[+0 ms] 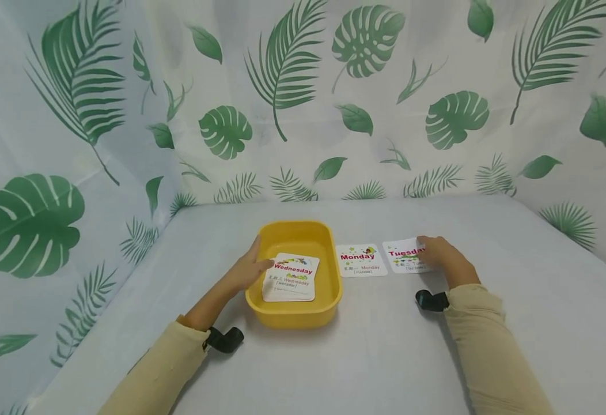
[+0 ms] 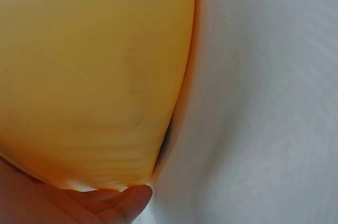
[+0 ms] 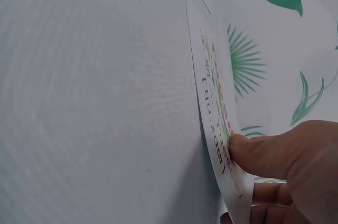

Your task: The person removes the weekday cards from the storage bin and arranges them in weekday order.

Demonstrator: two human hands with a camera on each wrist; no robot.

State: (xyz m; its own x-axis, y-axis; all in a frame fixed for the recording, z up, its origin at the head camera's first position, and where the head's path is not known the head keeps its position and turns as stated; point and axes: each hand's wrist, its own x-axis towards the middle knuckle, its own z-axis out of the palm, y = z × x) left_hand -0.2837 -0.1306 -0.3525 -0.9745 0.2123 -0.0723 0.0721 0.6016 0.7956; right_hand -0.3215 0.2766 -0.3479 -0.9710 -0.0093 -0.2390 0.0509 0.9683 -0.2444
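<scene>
A yellow plastic basin (image 1: 332, 282) stands on the table, with a small stack of cards inside, a "Wednesday" card (image 1: 290, 279) on top. My left hand (image 1: 246, 270) grips the basin's left rim, thumb over the edge and fingers along the outer wall, as the left wrist view shows too. To the right, my right hand (image 1: 445, 258) pinches the right edge of the "Tuesday" card (image 1: 404, 262). In the right wrist view the thumb (image 3: 259, 152) lies on the card's printed face, fingers beneath, that edge lifted off the table. Left of it lies the "Monday" card (image 1: 361, 268), flat.
The table (image 1: 375, 357) has a pale cover. Behind it and at the sides hangs a white curtain (image 1: 303, 150) printed with green leaves. A black wrist piece (image 1: 225, 340) sits below the left hand, another (image 1: 430, 301) below the right.
</scene>
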